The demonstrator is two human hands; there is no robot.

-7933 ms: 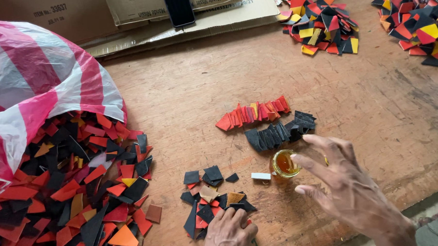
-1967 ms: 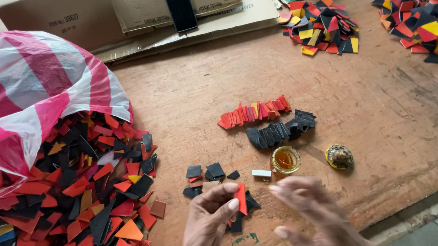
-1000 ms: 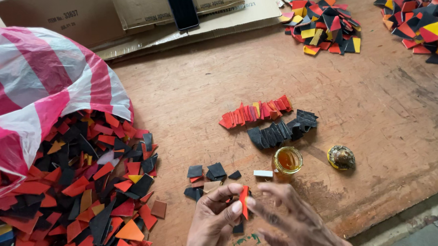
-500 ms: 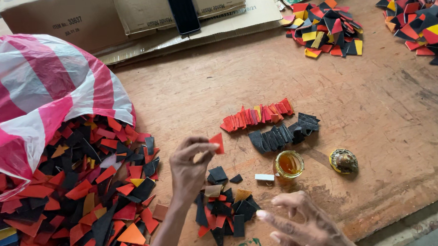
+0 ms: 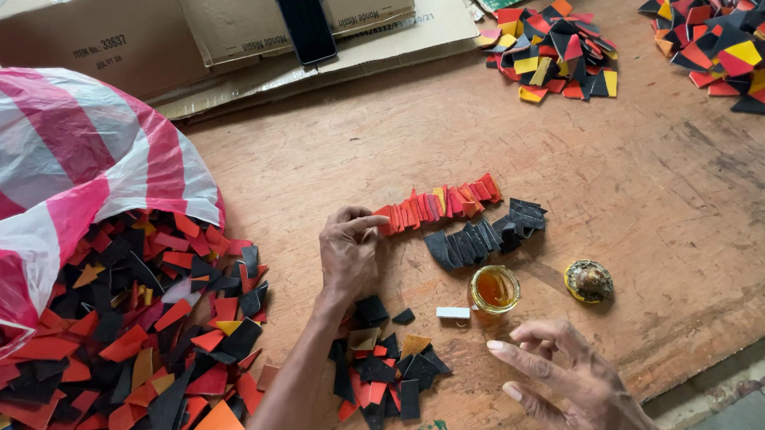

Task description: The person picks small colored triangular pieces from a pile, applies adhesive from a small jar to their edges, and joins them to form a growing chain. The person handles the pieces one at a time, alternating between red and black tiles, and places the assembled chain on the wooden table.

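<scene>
The left hand [image 5: 347,252], fingers together, presses the nine-o'clock end of the red row [image 5: 437,206], whose pieces look thin, light, bendable, best pinched by their edges; right hand [image 5: 566,382] hovers, fingers apart.

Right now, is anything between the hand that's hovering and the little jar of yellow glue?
Nothing visible. The right hand hovers open just below the small jar, with bare table between them. The white piece lies left of the jar, off to the side.
</scene>
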